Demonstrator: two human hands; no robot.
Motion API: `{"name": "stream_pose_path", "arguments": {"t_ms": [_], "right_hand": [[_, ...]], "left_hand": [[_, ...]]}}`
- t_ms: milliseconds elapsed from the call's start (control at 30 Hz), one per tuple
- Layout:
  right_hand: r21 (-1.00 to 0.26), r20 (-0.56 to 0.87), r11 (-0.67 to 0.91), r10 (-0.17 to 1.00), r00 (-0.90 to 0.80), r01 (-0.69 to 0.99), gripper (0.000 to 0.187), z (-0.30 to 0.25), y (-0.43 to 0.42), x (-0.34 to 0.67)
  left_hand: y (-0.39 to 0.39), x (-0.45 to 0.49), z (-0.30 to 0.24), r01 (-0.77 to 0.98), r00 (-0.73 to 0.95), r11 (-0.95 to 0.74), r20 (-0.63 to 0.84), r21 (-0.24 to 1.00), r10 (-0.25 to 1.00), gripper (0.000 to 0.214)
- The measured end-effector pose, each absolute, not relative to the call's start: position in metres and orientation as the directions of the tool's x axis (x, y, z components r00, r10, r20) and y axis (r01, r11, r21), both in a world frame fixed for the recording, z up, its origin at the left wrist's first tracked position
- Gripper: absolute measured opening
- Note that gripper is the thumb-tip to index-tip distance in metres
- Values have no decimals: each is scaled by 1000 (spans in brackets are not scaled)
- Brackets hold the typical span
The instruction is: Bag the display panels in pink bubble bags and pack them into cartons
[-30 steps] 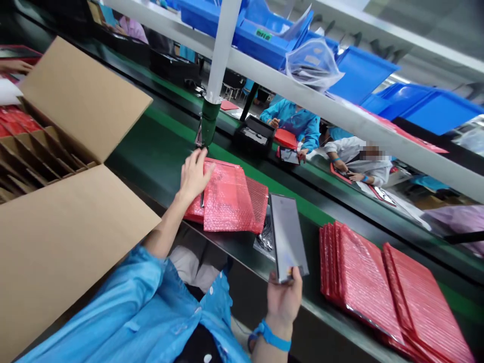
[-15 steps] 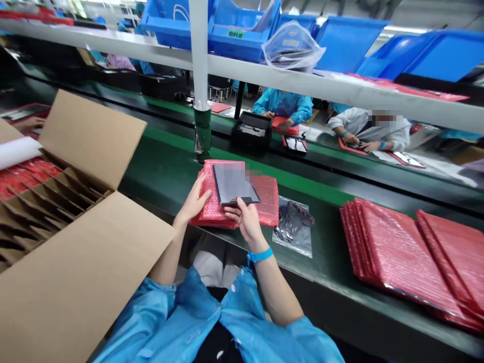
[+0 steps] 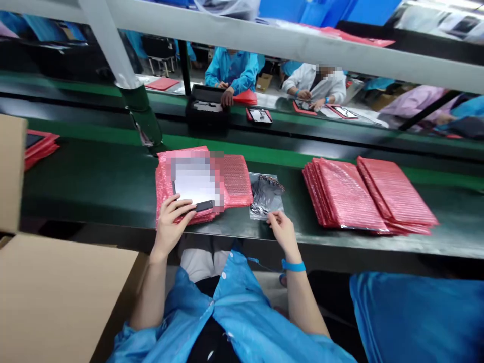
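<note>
A display panel [image 3: 194,185] with a pale, reflective face and a dark lower strip lies on a stack of red bubble-wrap bags [image 3: 164,186]. My left hand [image 3: 172,227] is at the panel's lower left corner, fingers over the edge and thumb near the strip, holding it there. To the right lies a clear plastic bag [image 3: 266,194] with dark, thin parts in it. My right hand [image 3: 283,229] is at the bag's lower right corner, fingers curled together. Whatever is between those fingertips is hidden. Another red bubble-wrap bag [image 3: 238,179] sticks out from under the panel's right side.
Two piles of red bubble-wrap pouches [image 3: 351,194] lie on the bench [image 3: 113,186] to the right. An open cardboard box [image 3: 56,297] stands at the near left. A post [image 3: 141,113] rises behind the stack. Across the bench, co-workers [image 3: 234,70] handle parts beside a black tray [image 3: 207,108].
My right hand has left the panel and moved right to the plastic bag. My left hand has shifted from the stack's side to the panel's lower left corner. The view has swung right.
</note>
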State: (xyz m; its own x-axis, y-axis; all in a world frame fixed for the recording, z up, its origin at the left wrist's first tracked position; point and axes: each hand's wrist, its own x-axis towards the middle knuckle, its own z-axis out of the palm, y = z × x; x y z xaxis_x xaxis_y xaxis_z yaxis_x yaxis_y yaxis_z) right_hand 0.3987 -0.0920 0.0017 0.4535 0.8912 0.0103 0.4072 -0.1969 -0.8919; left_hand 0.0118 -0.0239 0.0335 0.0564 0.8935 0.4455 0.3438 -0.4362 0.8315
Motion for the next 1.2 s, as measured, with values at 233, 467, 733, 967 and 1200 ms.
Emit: {"name": "stream_pose_path", "arguments": {"t_ms": [233,467,733,967,1200], "right_hand": [[-467,-54,-478,855,515,744,33,12,-46,416],[-584,-171,-497,848,501,642,32,7,-28,425],[-937,-82,-195,929,361,290,60,22,-41,426],[-995,-82,-82,997,1,-61,54,68,-25,344],[-957,-104,74,816,-568,281,50,111,32,238]], "left_hand": [[-22,7,31,411,82,-432,439,803,895,22],[-19,5,23,444,96,-461,471,768,877,20],[-18,5,19,406,98,-487,494,773,864,17],[-18,5,10,344,67,-492,502,800,862,28],[-18,4,7,324,79,-500,504,803,860,47]]}}
